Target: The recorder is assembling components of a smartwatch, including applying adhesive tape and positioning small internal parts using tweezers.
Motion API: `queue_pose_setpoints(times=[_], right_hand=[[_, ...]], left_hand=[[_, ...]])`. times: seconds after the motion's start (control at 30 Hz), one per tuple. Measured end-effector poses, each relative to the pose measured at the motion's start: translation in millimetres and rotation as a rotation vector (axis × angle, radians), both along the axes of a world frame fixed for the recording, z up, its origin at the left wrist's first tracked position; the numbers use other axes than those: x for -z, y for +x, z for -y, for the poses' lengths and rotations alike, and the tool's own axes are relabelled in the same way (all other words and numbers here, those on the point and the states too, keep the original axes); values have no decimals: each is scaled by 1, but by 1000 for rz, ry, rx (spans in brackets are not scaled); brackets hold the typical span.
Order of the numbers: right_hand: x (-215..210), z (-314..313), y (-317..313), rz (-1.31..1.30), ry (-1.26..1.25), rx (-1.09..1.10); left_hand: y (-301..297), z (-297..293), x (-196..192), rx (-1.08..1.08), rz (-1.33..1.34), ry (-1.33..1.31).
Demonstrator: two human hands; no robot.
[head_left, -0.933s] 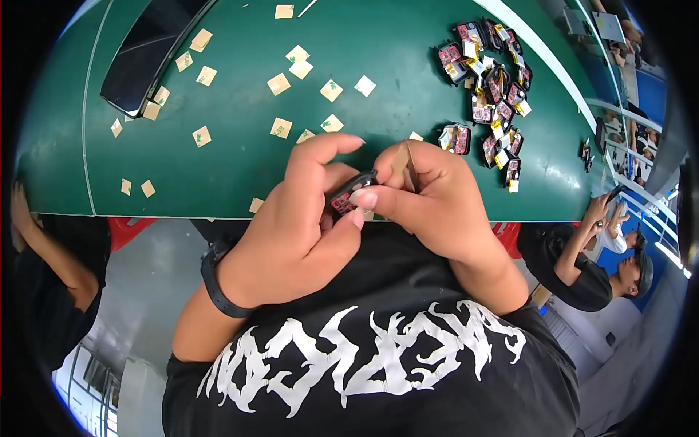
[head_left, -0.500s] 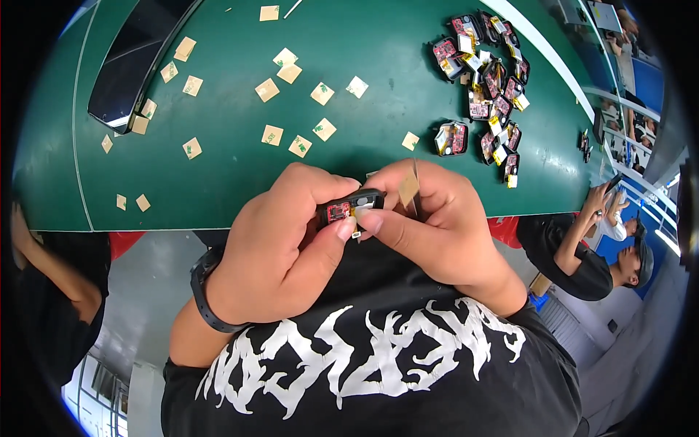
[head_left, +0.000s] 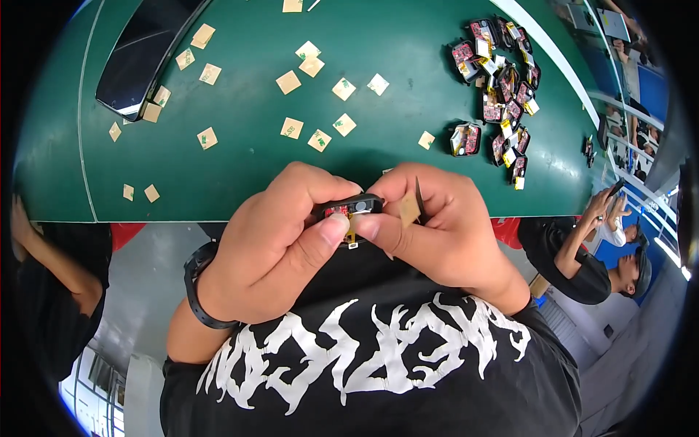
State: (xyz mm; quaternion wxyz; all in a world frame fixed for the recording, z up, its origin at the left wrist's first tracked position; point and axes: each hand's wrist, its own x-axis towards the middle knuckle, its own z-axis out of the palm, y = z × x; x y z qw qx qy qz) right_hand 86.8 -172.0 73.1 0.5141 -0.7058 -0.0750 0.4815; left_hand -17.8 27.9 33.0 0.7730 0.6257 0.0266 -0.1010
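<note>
Close to my body, past the table's near edge, both hands pinch one small black plastic housing (head_left: 370, 202) with a red circuit board inside. My left hand (head_left: 273, 244) grips its left end, thumb on the board side. With thumb and fingers, my right hand (head_left: 444, 237) holds the other end. A small yellow and white piece (head_left: 352, 244) hangs below the housing between the thumbs. Tucked among my right hand's fingers is a thin dark blade-like strip with a tan square sticker (head_left: 409, 209) on it. The fingers hide most of the housing.
Tan paper squares (head_left: 288, 82) lie scattered over the green table (head_left: 240, 171). Several opened black housings with red boards (head_left: 502, 95) cluster at the right, one apart (head_left: 465, 138). A glossy black panel (head_left: 142, 62) lies at far left. People sit on both sides.
The housing has tipped so less of its red board shows, and my left thumb now covers more of it. The view has shifted slightly; table items appear moved right.
</note>
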Motion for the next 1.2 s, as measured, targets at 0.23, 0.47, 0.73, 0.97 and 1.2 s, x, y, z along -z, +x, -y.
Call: queue_pose_setpoints(times=[0.23,0.47,0.73,0.97,1.2], right_hand=[[-11,0,5,283,162,-47],[-30,10,14,742,228,-193],[-33,21,18,1083,208,-468],[-25,12,3,1375,296,-349],[-38,10,1,1480,292,-417]], left_hand=[[2,-6,-20,-26,-27,-54],[0,-12,-23,-50,169,35],[-7,-9,-26,-98,155,43],[-9,-2,-37,-138,-70,-129],[-8,4,-42,-153,-149,-92]])
